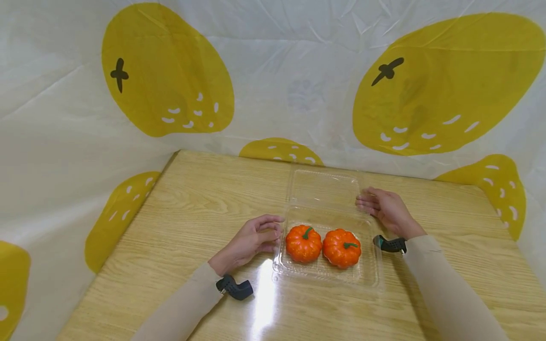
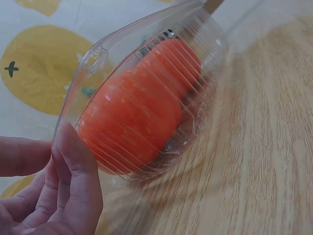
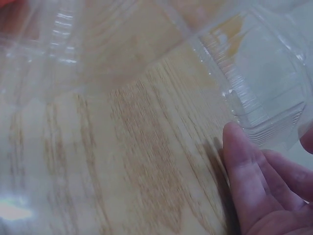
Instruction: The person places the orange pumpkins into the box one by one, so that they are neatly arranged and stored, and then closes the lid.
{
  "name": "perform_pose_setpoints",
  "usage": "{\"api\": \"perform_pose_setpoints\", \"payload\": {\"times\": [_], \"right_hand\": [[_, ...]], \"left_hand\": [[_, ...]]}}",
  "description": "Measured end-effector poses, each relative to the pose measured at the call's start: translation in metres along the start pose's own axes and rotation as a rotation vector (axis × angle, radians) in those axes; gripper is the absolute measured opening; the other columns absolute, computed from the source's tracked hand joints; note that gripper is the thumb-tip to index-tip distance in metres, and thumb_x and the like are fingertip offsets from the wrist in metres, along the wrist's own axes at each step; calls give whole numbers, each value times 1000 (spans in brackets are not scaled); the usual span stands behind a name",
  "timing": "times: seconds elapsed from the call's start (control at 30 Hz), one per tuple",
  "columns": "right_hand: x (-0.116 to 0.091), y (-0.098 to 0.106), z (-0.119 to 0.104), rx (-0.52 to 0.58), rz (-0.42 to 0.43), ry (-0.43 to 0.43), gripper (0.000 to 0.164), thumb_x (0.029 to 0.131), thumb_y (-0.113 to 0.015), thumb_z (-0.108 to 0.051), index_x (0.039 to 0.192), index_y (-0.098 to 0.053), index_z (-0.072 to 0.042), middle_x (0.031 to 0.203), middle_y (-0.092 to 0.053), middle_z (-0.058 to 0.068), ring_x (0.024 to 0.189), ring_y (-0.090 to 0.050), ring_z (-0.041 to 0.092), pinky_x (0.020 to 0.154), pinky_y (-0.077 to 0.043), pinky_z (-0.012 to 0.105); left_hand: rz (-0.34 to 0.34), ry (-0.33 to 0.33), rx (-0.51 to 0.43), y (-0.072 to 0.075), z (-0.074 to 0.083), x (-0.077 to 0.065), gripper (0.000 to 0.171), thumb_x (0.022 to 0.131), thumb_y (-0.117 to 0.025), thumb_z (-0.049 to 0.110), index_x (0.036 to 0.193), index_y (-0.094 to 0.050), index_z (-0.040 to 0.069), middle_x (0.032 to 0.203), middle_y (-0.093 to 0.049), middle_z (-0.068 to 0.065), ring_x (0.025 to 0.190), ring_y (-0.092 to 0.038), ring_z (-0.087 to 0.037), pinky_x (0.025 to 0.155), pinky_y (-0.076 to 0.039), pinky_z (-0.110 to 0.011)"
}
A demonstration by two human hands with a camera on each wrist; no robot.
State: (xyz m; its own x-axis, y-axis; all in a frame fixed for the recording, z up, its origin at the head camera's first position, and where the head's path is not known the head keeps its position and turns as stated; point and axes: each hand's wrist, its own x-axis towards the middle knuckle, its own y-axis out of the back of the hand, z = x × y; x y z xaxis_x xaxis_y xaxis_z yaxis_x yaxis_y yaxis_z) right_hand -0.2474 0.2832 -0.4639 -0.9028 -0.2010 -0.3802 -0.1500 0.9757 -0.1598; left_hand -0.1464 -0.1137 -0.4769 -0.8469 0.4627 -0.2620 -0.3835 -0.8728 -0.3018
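Beige sleeves [image 1: 179, 303] angled forward, left grip [image 1: 251, 239] pinching clear container [image 1: 370, 258]; right grip [image 1: 389, 208] loose, fingers [image 3: 240, 154] extended beside open lid [image 1: 324, 187]

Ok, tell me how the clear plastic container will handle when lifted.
The container likely flexes, its walls looking thin. Its open lid may swing, seemingly joined along one edge. The pumpkins might slide, with bare space beside them.

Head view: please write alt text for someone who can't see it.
Two orange, ribbed, green-stemmed pumpkins sit side by side in an open, clear plastic, hinged container on a light wood-grain table. A person's left hand is at the container's left edge, the right hand beside its opened lid. Behind hangs a white cloth with a yellow print.
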Motion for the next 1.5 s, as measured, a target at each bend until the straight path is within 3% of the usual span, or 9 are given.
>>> {"api": "perform_pose_setpoints", "payload": {"times": [0.67, 0.87, 1.13, 1.37, 1.5], "right_hand": [[-3, 0, -4, 17, -34, 20, 42, 111, -46, -30, 138, -44, 2, 104, -78, -1, 97, -77, 11, 90, -62, 25], [-3, 1, -6, 20, -46, 41, 34, 111, -46, -29, 133, -52, -3, 105, -79, -1, 97, -77, 11, 90, -62, 25], [-7, 0, -10, 8, -48, 50, 46, 111, -45, -29, 144, -39, 2, 106, -78, -4, 99, -76, 9, 91, -61, 23], [-11, 0, -14, 34, -73, 75, 38, 110, -48, -26, 139, -44, -2, 105, -77, -5, 101, -75, 11, 93, -61, 25], [-12, 1, -18, 7, -86, 83, 43, 110, -49, -28, 143, -40, -2, 106, -75, -7, 102, -75, 10, 93, -61, 24]], "left_hand": [[8, -2, -5, -1, 2, -1, 49, 99, -59, 1, 146, -46, -3, 107, -61, 3, 85, -62, -11, 72, -59, -24], [12, -2, -3, -2, 3, -1, 49, 99, -58, 0, 146, -46, -3, 106, -61, 3, 85, -61, -11, 72, -59, -24], [18, 2, 0, -2, 2, -1, 48, 100, -59, 1, 146, -47, -2, 107, -61, 3, 85, -61, -11, 72, -58, -24], [17, 4, -2, -2, 2, -1, 48, 99, -59, 1, 146, -47, -2, 108, -61, 3, 85, -61, -11, 72, -58, -24], [16, 5, -7, -2, 3, 0, 49, 99, -59, 2, 147, -46, -2, 108, -60, 2, 84, -61, -11, 72, -58, -23]]}}
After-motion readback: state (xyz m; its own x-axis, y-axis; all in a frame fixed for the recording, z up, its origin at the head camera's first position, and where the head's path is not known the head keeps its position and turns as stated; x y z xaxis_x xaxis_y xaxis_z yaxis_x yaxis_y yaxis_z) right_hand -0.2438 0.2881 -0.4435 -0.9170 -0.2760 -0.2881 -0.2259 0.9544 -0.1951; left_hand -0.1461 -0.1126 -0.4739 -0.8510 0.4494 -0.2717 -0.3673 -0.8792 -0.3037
